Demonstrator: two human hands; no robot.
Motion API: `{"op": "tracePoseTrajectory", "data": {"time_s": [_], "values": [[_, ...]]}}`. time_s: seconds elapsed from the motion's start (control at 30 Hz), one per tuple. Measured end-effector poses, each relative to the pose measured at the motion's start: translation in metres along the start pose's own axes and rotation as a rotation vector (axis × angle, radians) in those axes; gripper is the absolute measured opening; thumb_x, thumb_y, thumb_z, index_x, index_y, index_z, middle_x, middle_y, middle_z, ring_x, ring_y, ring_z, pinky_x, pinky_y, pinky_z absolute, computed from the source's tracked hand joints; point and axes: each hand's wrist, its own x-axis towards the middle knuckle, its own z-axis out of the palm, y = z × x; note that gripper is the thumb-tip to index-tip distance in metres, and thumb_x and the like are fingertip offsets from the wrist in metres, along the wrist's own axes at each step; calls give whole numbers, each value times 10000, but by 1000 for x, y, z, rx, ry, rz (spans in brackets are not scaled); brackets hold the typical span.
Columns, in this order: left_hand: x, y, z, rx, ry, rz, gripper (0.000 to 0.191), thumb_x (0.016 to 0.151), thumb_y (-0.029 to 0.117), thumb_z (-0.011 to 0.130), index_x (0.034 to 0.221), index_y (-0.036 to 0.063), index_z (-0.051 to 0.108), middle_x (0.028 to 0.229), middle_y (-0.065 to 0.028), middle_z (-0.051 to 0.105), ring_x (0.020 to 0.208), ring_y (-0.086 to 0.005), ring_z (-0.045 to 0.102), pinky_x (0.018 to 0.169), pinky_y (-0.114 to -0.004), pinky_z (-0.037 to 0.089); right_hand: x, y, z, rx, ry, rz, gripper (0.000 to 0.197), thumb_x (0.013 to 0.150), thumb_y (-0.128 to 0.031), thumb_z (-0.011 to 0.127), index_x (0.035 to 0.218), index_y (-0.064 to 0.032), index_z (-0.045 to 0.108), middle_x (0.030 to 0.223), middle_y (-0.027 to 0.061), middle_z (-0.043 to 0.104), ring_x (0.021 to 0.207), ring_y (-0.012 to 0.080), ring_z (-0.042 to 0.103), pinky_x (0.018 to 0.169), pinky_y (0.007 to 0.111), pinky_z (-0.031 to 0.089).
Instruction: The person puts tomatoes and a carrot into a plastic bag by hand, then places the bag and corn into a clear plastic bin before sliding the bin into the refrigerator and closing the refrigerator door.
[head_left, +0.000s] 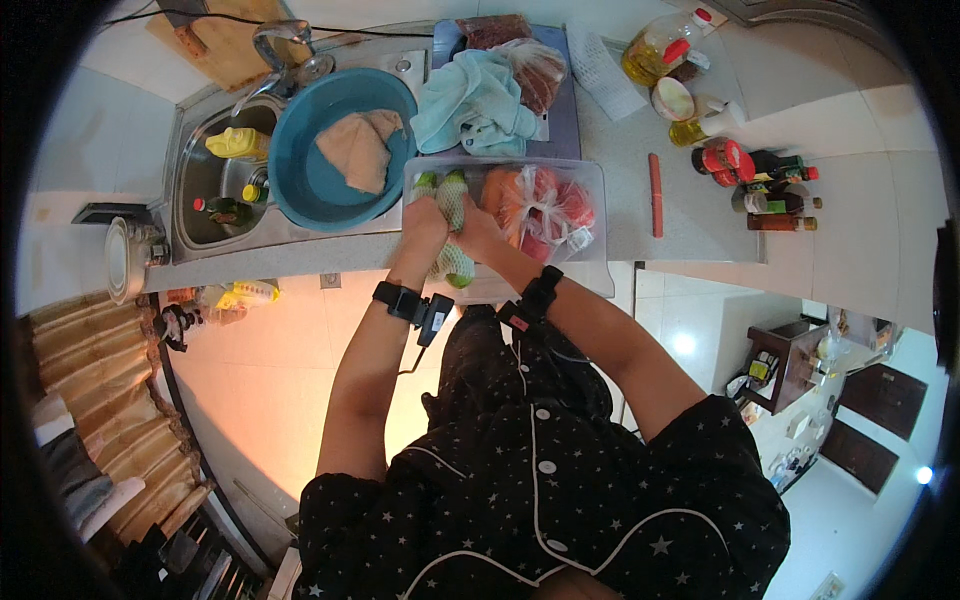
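Observation:
A clear plastic bin sits at the counter's front edge before me. Over its left part, my left hand is closed around a green fruit or vegetable, whose upper end shows past my knuckles. Close beside it, my right hand grips another green piece in a white foam net sleeve. Below my hands lies a further netted green piece. My fingertips are mostly hidden. In the bin's right part, a tied clear plastic bag holds red and orange produce.
Left of the bin, a blue basin with a tan cloth partly covers the steel sink. Behind the bin lies a light-blue towel. A red stick-like object and several bottles stand or lie rightward.

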Motion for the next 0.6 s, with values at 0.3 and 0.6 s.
{"op": "tracePoseTrajectory", "data": {"time_s": [0.3, 0.6], "values": [[-5, 42, -36, -23, -73, 54, 262, 698, 163, 650, 879, -24, 625, 869, -237, 626, 877, -381, 599, 774, -421, 478, -15, 18, -67, 147, 7, -116, 444, 718, -189, 687, 1092, 3, 546, 935, 179, 621, 795, 299, 625, 701, 356, 495], [37, 185, -32, -613, -318, 214, 263, 774, 152, 603, 958, -35, 616, 835, -78, 642, 767, -159, 595, 684, -269, 463, -15, 107, -210, 504, 51, 50, 326, 785, -137, 627, 1071, 15, 585, 822, 127, 653, 686, 196, 622, 618, 301, 492]]}}
